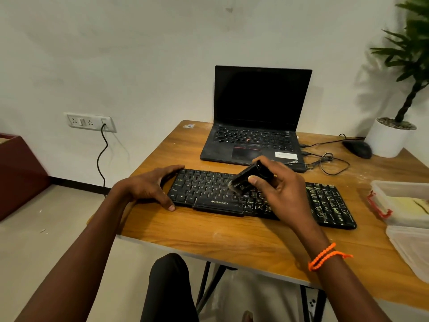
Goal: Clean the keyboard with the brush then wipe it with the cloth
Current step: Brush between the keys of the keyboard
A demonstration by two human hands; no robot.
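Note:
A black keyboard point(210, 194) lies across the wooden table point(232, 238); pale dust covers its right part, while its left keys look dark. My right hand point(278, 189) grips a black brush point(246, 178) tilted down to the left, its bristles touching the keys near the keyboard's middle. My left hand point(151, 187) rests at the keyboard's left end, thumb along the far edge and fingers at the near corner. No cloth shows in view.
An open black laptop point(255, 122) stands behind the keyboard, with a black mouse point(357, 148) and loose cables point(325, 161) to its right. A white plant pot point(387, 140) sits at the far right corner. Clear plastic containers point(404, 205) occupy the right edge.

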